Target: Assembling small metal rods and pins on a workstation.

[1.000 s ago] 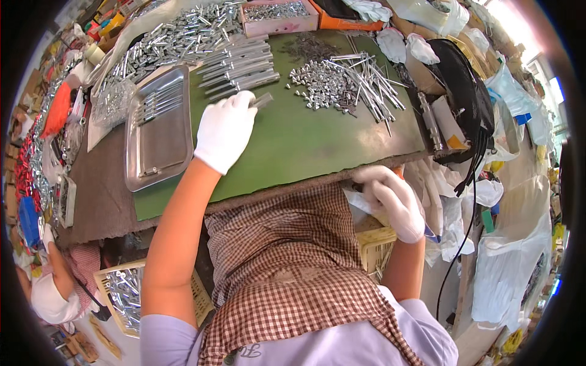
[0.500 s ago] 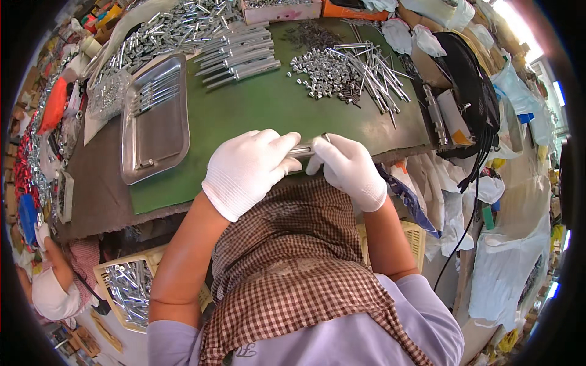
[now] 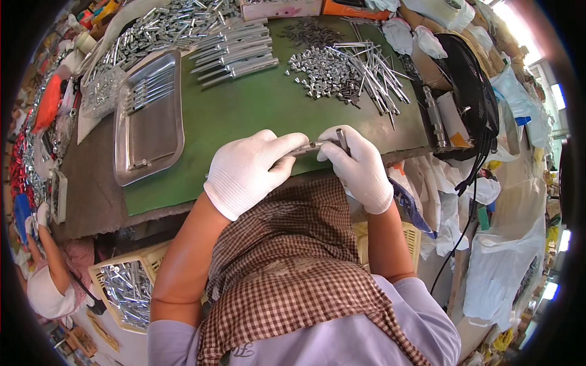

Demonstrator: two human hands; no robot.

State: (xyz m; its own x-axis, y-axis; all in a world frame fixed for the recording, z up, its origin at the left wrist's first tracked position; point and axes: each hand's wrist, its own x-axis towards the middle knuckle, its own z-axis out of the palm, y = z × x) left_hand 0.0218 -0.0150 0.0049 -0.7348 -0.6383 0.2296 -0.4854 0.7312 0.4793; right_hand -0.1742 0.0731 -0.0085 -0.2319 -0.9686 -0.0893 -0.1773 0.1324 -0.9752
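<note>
My left hand [image 3: 253, 168], in a white glove, is closed around a metal tube [image 3: 303, 148] whose end points right, above the mat's near edge. My right hand [image 3: 360, 168], also gloved, is closed with a short dark grey metal rod [image 3: 343, 140] standing up between its fingers. Its thumb and fingertips meet the tube's right end, where a small metal piece shows; the fingers partly hide how the pieces join. Beyond the hands, on the green mat [image 3: 238, 113], lie a row of long metal rod assemblies [image 3: 235, 55], a heap of small silver fittings [image 3: 317, 70] and thin metal rods [image 3: 378, 79].
A steel tray [image 3: 149, 137] at the left holds several thin rods and one small piece. A metal parts heap [image 3: 165, 27] lies far left, a black mesh bag [image 3: 464, 91] at right. Below stands a cream crate [image 3: 101, 277] of parts. A co-worker's arm [image 3: 55, 259] shows lower left.
My hands have drawn slightly apart and the right one has turned, so the dark rod now stands upright in its fingers. The view has shifted slightly.
</note>
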